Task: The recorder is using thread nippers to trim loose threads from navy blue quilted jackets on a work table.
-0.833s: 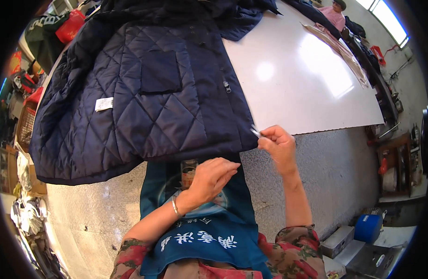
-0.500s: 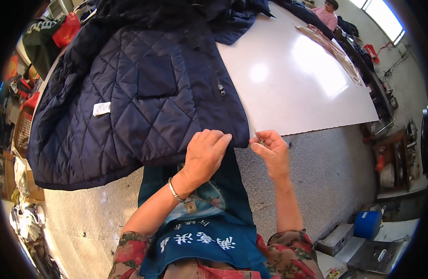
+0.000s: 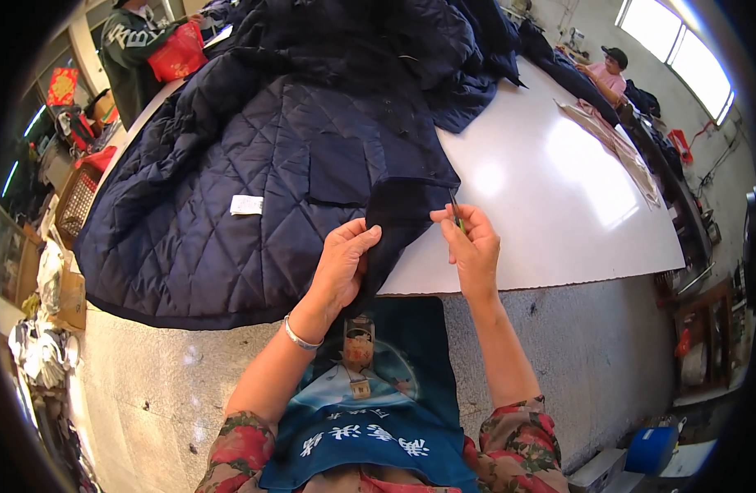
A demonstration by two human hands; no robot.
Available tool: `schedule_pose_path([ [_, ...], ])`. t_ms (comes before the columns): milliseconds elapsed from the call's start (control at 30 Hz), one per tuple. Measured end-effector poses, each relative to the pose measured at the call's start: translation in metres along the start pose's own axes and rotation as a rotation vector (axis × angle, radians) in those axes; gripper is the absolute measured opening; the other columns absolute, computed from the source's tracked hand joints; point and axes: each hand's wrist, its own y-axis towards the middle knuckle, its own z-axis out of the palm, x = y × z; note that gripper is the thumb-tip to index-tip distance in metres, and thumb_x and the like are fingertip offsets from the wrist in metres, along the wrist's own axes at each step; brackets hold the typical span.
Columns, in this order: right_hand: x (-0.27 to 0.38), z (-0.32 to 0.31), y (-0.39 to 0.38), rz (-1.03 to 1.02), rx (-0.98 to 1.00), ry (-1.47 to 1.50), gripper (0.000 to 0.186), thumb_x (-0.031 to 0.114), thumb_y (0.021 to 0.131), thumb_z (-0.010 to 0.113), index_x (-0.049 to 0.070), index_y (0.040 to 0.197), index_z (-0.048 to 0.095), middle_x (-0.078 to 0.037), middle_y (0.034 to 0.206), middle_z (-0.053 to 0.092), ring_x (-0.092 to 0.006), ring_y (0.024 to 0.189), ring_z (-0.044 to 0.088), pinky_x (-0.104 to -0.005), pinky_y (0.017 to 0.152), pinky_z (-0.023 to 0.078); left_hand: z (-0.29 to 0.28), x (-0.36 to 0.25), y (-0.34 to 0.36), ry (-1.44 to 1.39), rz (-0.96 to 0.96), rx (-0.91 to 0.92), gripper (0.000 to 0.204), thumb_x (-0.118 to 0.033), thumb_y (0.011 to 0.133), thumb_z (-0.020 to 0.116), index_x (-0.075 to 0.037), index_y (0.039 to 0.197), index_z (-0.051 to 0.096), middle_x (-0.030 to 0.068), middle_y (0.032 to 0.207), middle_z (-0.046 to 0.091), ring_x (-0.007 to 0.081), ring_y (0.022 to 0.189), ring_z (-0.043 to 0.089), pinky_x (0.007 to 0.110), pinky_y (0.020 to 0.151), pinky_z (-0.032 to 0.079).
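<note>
My left hand [image 3: 346,256] pinches the folded flap [image 3: 411,204] of the navy jacket [image 3: 221,267], across the white table's [image 3: 587,226] left; right hand [image 3: 474,246] grips snips [image 3: 456,210] at its right corner — if it slips, they could nick it.

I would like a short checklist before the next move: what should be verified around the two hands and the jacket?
1. Left hand pinches the navy jacket: ok.
2. Right hand grips the small pointed tool: ok.
3. Left hand is apart from the tool: ok.
4. White label is apart from both hands: ok.
5. Jacket's near corner lies flat: not ok, turned back.
6. Tool's tip touches the fabric: cannot tell.
</note>
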Motion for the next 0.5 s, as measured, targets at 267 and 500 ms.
schedule_pose_path([
  [267,-0.001,0.014,0.022,-0.012,-0.034,0.008,0.016,0.01,0.092,0.059,0.002,0.105,0.057,-0.011,0.098,0.069,-0.0007,0.051,0.04,-0.0152,0.047,0.036,-0.016,-0.001,0.004,-0.112,-0.014,-0.02,0.007,-0.006,0.093,0.055,-0.003,0.098,0.059,0.0027,0.087,0.067,0.0082,0.072,0.064,0.02,0.067,0.053],
  [500,-0.003,0.014,0.014,0.007,-0.051,0.058,0.016,0.008,0.091,0.059,0.002,0.105,0.057,-0.01,0.097,0.069,-0.0011,0.052,0.041,-0.0154,0.048,0.036,-0.019,0.003,0.004,-0.153,-0.001,-0.023,0.004,-0.004,0.092,0.055,-0.005,0.091,0.059,-0.0019,0.075,0.062,0.0046,0.062,0.058,0.018,0.059,0.049],
])
